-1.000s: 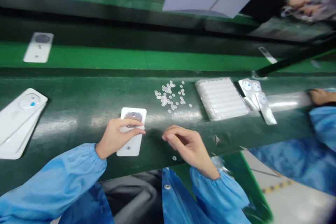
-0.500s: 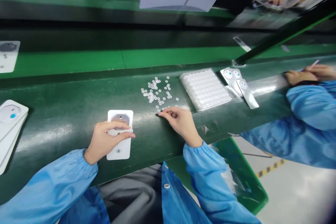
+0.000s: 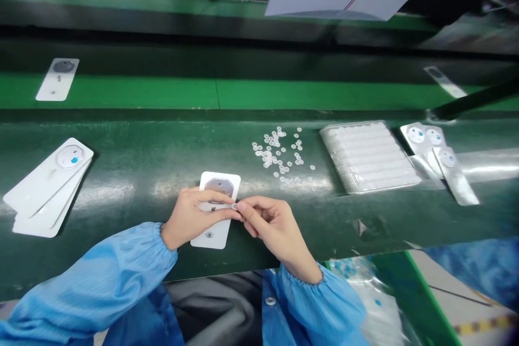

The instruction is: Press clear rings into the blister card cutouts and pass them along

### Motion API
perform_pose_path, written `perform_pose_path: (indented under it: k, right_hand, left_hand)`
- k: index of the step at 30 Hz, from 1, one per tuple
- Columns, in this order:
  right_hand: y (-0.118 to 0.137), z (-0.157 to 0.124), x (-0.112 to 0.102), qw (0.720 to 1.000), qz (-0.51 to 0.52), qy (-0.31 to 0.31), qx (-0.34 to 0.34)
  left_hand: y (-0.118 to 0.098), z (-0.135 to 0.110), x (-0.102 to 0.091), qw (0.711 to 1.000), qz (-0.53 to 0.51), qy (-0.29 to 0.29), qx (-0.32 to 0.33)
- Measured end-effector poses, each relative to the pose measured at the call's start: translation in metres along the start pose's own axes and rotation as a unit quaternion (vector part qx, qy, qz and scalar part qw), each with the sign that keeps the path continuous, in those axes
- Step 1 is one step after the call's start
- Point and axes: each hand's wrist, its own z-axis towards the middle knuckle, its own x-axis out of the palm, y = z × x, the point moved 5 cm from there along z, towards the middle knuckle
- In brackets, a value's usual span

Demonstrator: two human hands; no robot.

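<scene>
At the right edge of the white card [image 3: 218,236], flat on the counter [image 3: 162,146], the left hand [image 3: 192,214] and right hand [image 3: 275,225] touch, each almost closed, both seemingly pinching one tiny disc [image 3: 234,207]. It looks like fine finger work, calling next for a soft, steady grip

- We have a wide bare lane on the bench [image 3: 133,143] between the stack [image 3: 48,186] and left hand [image 3: 190,220].
- Both hands meet at the card's [image 3: 218,235] right edge; right hand [image 3: 275,221] blocks us there.
- Rings [image 3: 266,155] clutter beyond; strays narrow our gap to the tray [image 3: 371,157].
- Nearside of tray: open to us, bar one pale scrap [image 3: 360,227].
- Post [image 3: 478,101] blocks us behind the packs [image 3: 456,181].
</scene>
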Motion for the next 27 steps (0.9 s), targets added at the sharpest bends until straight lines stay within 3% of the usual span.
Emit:
perform_pose_path:
  k: [7, 11, 15, 19, 27]
  right_hand:
    - [-0.0002, 0.0003, -0.0031, 0.998, -0.007, -0.035, -0.045]
    - [0.0041, -0.0041, -0.0034, 0.985, -0.1, -0.074, -0.118]
    - [0.0066, -0.0055, -0.0033, 0.973, -0.169, -0.059, -0.149]
    - [0.0076, -0.0029, -0.0051, 0.983, -0.141, -0.036, -0.111]
    - [0.0006, 0.0011, -0.0068, 0.999, 0.003, 0.023, 0.035]
  left_hand:
    - [0.0054, -0.0012, 0.0049, 0.995, -0.043, 0.058, -0.064]
    - [0.0079, 0.0002, 0.0044, 0.99, -0.052, 0.078, -0.11]
    - [0.0064, 0.0026, 0.0047, 0.987, -0.051, 0.095, -0.12]
    - [0.0039, 0.0019, 0.0056, 0.988, -0.038, 0.112, -0.102]
    - [0.0031, 0.0006, 0.0053, 0.987, -0.085, 0.111, -0.082]
